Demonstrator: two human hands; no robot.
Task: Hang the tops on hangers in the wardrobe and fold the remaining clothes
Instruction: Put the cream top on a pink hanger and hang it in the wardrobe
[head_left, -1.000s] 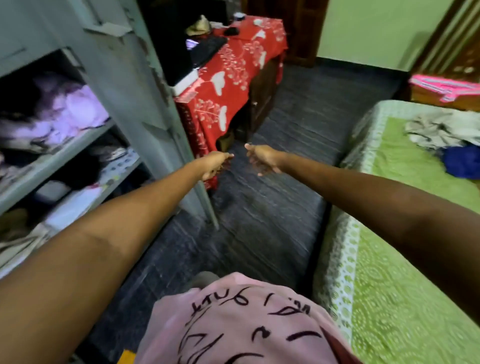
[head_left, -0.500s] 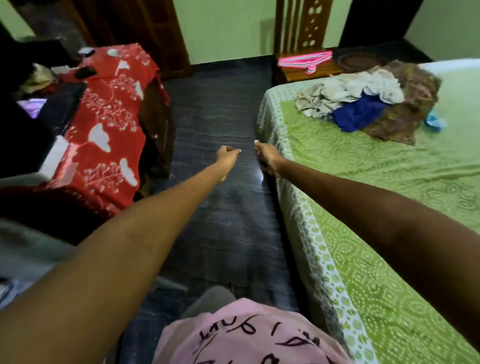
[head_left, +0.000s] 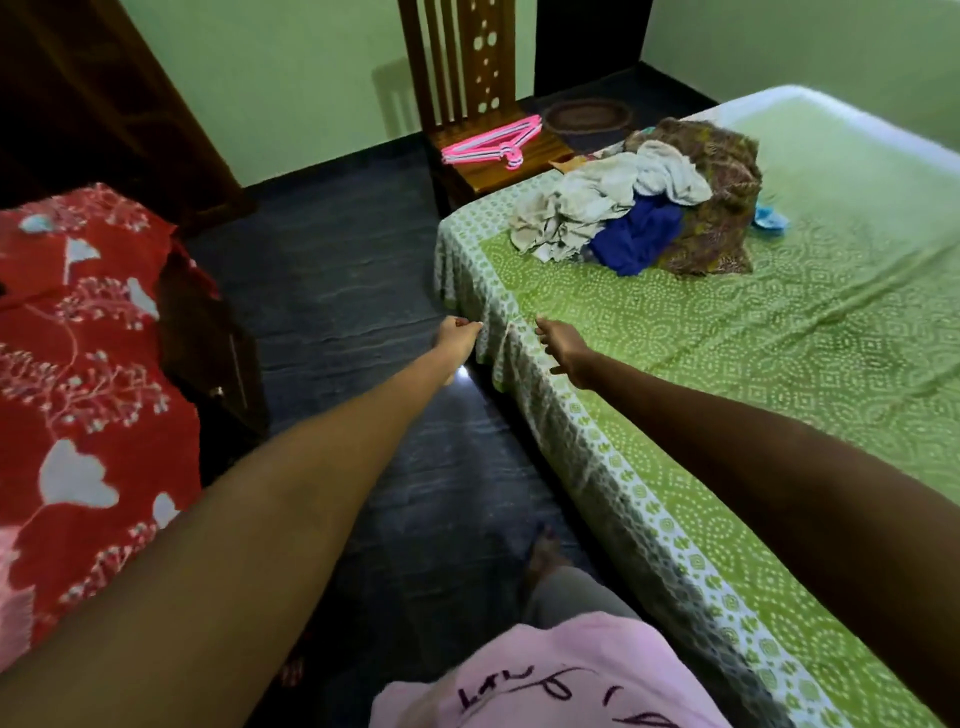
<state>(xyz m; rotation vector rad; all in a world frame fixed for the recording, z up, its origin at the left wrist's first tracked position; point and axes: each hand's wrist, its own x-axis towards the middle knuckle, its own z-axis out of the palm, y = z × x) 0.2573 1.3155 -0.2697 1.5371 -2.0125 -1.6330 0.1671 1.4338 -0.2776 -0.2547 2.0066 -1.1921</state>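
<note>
Fingers (head_left: 470, 326) of the left hand (head_left: 457, 335) curl into a loose fist, holding nothing; the right hand (head_left: 563, 345) reaches forward with fingers relaxed, over the bed (head_left: 779, 364) edge. Crumpled clothes (head_left: 639, 208) lie heaped at upper right, the pile's long axis running left to right across the bed. Pink hangers (head_left: 493, 141) rest on the wooden chair (head_left: 467, 78) beyond it, hooks toward the camera. A red-clothed worktop (head_left: 78, 338) stands at left. Compared with half a second ago, the bed and pile sit nearer frame centre.
</note>
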